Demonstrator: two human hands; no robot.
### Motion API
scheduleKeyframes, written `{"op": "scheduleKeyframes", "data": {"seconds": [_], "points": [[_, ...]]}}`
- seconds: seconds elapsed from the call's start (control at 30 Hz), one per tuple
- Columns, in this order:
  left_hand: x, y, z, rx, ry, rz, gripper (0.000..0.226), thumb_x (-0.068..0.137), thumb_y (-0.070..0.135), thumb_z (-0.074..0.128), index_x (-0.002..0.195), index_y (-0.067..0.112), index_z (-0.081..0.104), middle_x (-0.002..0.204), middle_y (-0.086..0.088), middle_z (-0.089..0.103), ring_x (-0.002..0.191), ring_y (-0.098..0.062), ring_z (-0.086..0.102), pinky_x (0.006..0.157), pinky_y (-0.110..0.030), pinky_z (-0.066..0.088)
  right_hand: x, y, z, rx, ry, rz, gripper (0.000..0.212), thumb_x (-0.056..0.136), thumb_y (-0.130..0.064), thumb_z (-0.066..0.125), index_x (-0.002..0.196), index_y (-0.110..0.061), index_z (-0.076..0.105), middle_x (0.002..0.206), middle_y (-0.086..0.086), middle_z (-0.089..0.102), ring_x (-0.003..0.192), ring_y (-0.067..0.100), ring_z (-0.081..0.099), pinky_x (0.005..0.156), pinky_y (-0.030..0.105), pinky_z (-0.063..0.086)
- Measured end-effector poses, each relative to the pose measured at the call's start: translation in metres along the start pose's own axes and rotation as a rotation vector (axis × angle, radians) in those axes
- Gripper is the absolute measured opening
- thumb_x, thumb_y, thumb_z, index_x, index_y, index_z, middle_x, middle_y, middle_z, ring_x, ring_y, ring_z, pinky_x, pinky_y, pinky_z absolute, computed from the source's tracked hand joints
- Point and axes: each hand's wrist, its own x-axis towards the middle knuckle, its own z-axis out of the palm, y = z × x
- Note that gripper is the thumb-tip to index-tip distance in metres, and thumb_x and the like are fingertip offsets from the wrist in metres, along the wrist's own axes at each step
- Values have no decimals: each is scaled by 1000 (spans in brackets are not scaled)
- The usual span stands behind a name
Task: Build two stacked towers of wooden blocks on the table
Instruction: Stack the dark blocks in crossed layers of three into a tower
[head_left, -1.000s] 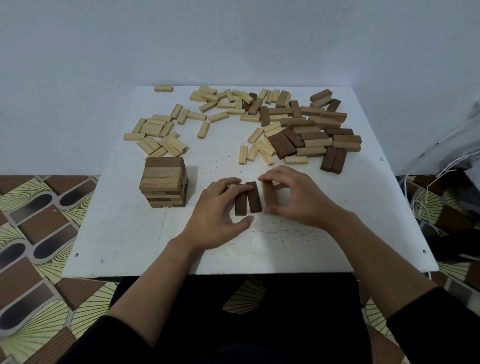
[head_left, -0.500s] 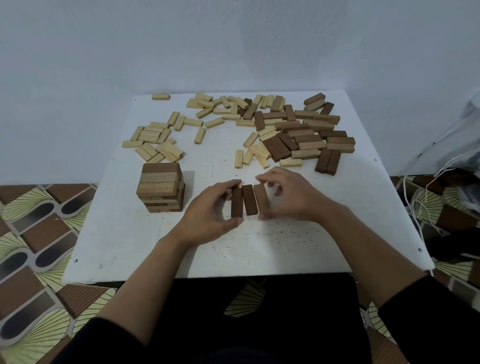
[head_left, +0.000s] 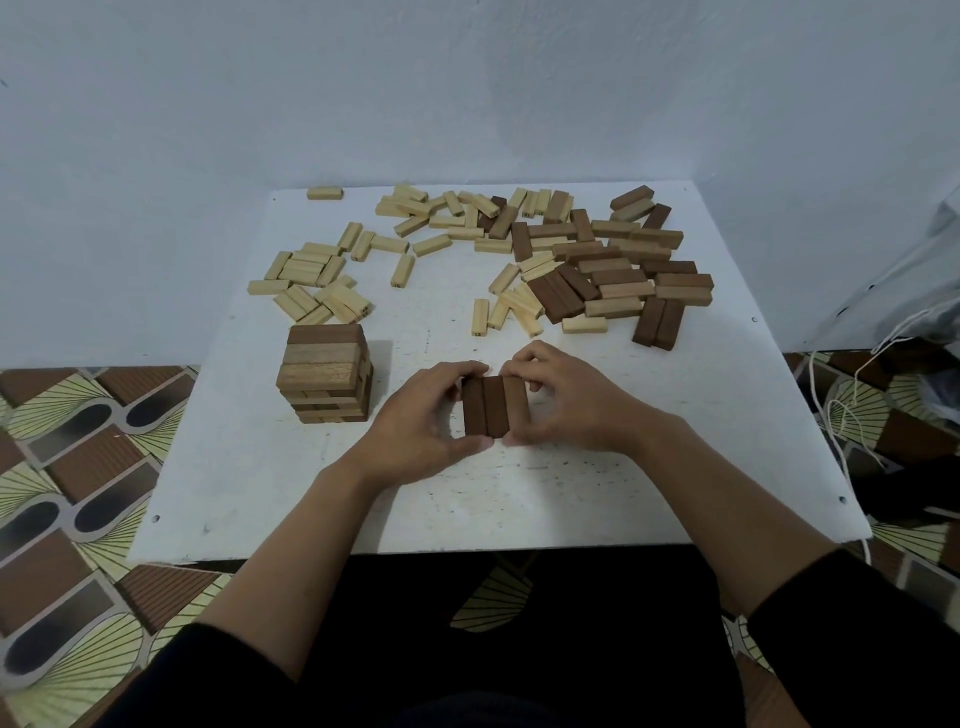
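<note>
My left hand and my right hand clamp from either side on the row of three dark blocks; fingers curl over the far ends, thumbs sit at the near ends; the blocks lie side by side, touching, between my hands on the white table; the stacked tower stands upright just left of my left hand; beyond it lie the pale loose blocks; ahead of my right hand, the brown pile.

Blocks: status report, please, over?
Left hand and right hand pinch three dark blocks side by side on the table. One tower stands left. Loose blocks lie behind; nothing in the way.
</note>
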Motion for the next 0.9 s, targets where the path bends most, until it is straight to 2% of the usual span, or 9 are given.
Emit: {"op": "scheduleKeyframes", "data": {"seconds": [0.2,0.33,0.43,0.6,0.77,0.83,0.9], "points": [[1,2,-4,-19,-52,-25,76,74,28,89,140,31,50,124,21,55,108,-4,50,89,-23,43,-6,-4,3,5,35,-1,69,68,-45,89,129,-24,63,118,-11,48,105,8,50,92,32,48],[0,3,-5,-34,-62,-32,81,74,28,90,143,27,49,126,17,55,112,-3,50,92,-16,40,-12,-3,0,11,36,20,91,66,-49,91,144,-23,53,125,-14,47,109,4,47,89,21,40],[-2,2,-8,-16,-45,-44,84,71,33,92,144,25,50,122,13,50,112,1,50,90,-6,37,-17,2,-2,6,42,59,100,63,-55,90,148,-24,48,131,-16,45,112,6,47,89,23,39],[0,1,-9,2,-43,-62,75,71,34,92,136,23,57,121,14,48,112,2,50,87,-1,35,-17,3,-3,-16,42,53,91,65,-53,90,143,-23,53,127,-15,47,106,4,48,81,16,38],[4,5,-8,-39,-64,-73,66,70,26,93,128,20,61,118,4,50,105,-2,50,84,-3,36,-12,-2,-1,-32,49,0,66,68,-42,90,125,-23,63,108,-13,49,94,-2,46,71,10,33],[5,7,-8,-67,-72,-69,64,70,21,93,126,18,62,116,0,50,102,-5,50,86,-5,37,-10,-2,-2,-32,44,-4,61,68,-40,91,120,-21,65,105,-10,49,86,-5,45,66,12,32],[6,7,-8,-53,-84,-68,66,69,25,93,127,19,62,116,1,50,103,-7,51,86,-10,39,-8,-2,-2,-25,43,-1,59,68,-36,90,119,-21,65,105,-8,49,82,-8,44,65,14,31]]}}
